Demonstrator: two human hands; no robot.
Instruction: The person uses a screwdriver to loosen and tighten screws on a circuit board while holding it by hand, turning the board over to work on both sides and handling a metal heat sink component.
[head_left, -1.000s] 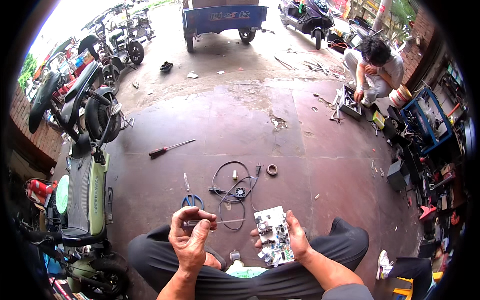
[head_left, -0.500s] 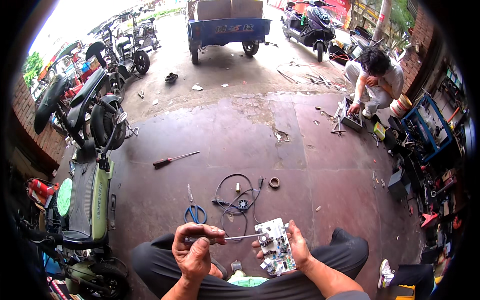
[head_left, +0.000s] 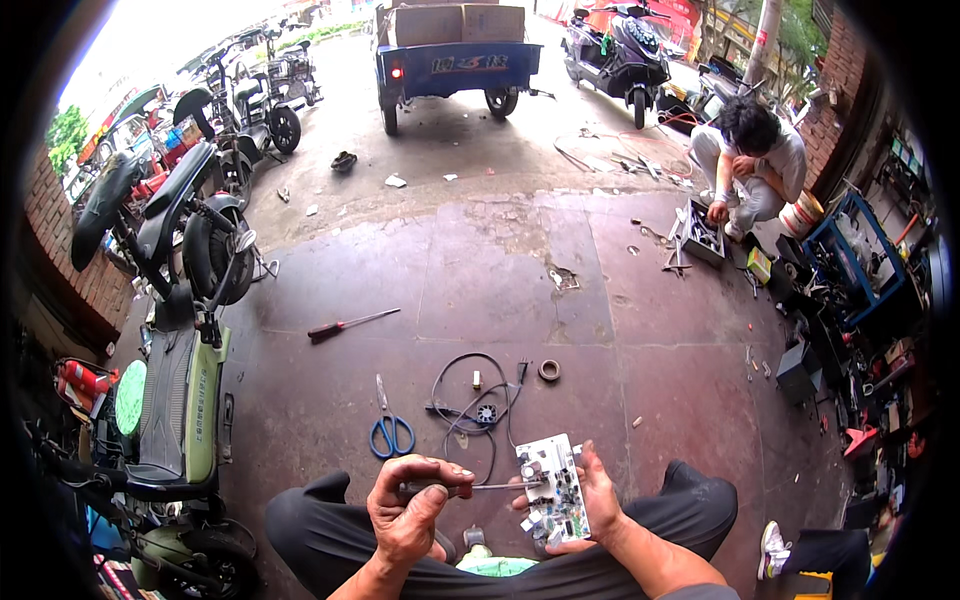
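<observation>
Screwdriver, short of board a second ago, is now overlapping it in view, coming within working reach; left fingers are gripping screwdriver, right fingers board.

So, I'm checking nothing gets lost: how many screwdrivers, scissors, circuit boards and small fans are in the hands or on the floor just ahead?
Screwdrivers: 2 (one in the left hand, one on the floor)
Scissors: 1 pair
Circuit boards: 1, in the right hand
Small fans: 1
Total: 5
</observation>
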